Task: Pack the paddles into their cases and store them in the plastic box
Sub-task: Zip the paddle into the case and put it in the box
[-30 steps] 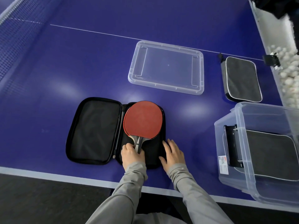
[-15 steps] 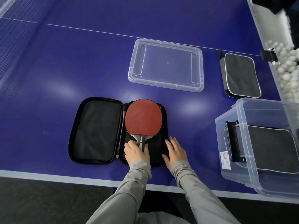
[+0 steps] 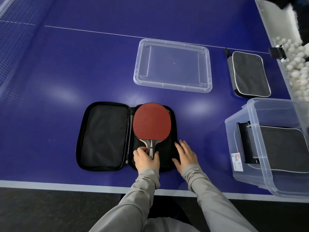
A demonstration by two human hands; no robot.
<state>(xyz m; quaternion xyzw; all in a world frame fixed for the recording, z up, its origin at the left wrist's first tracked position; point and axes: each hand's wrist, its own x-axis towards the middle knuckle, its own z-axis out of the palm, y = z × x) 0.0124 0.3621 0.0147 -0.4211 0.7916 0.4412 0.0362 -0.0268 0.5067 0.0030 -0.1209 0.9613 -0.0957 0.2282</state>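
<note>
One red paddle [image 3: 152,121]. Three cases: one open case [image 3: 103,136], one zipped case [image 3: 249,73] on the desk [image 3: 66,64], one packed case [image 3: 284,148] in the single plastic box [image 3: 250,164]. One clear lid [image 3: 172,66]. Many white balls [image 3: 299,64] (too crowded to count, perhaps dozens).

You see a red-faced paddle [image 3: 152,122] with a grey-and-black handle on a black open case [image 3: 107,136]. Your sleeves [image 3: 145,181] are grey. The table [image 3: 66,64] is deep blue with white lines; the closed case [image 3: 249,73] is dark grey with white piping.
</note>
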